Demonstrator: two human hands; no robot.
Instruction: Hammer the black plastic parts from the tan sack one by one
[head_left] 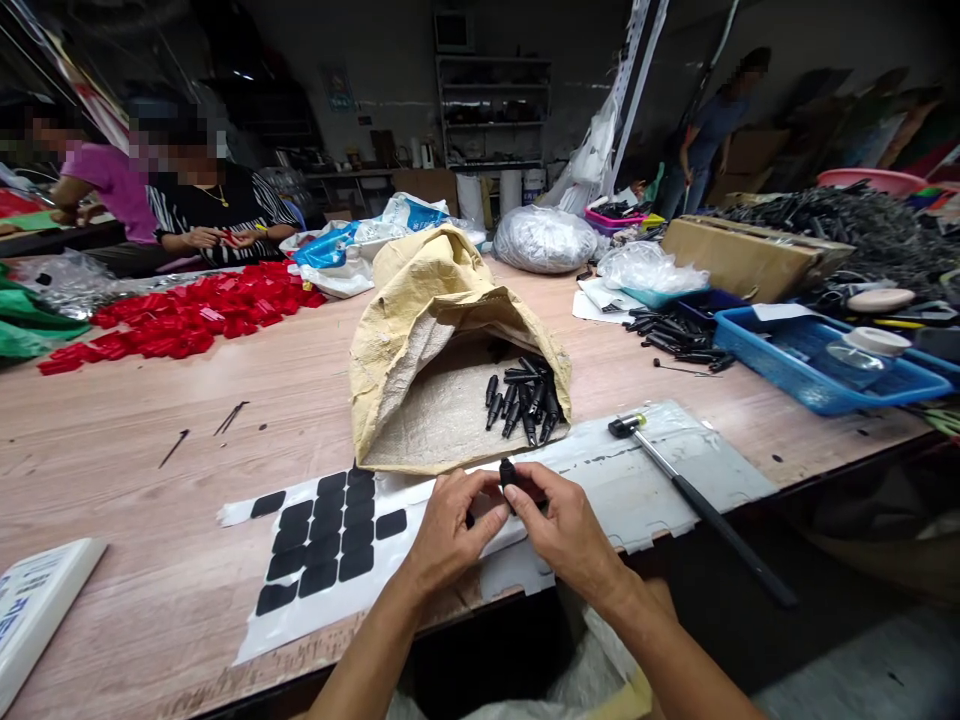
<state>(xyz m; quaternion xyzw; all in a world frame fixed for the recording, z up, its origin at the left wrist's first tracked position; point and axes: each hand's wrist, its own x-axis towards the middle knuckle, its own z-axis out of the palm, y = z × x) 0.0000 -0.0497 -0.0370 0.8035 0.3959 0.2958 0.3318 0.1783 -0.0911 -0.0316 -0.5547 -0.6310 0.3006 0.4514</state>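
My left hand (450,525) and my right hand (564,525) meet at the table's near edge, fingers pinched together on one small black plastic part (508,471). Just beyond them a tan sack (420,330) lies open on its side with several more black parts (525,398) spilling from its mouth. Left of my hands a white backing sheet (255,615) carries several black square pads (322,540). A small hammer (690,495) with a black handle lies on a clear plastic sheet to my right.
Blue trays (817,375) and a loose pile of black parts (675,335) sit at the right, with a cardboard box (750,255) behind. Red pieces (187,315) cover the far left, where two seated people work. Another person stands at the back right.
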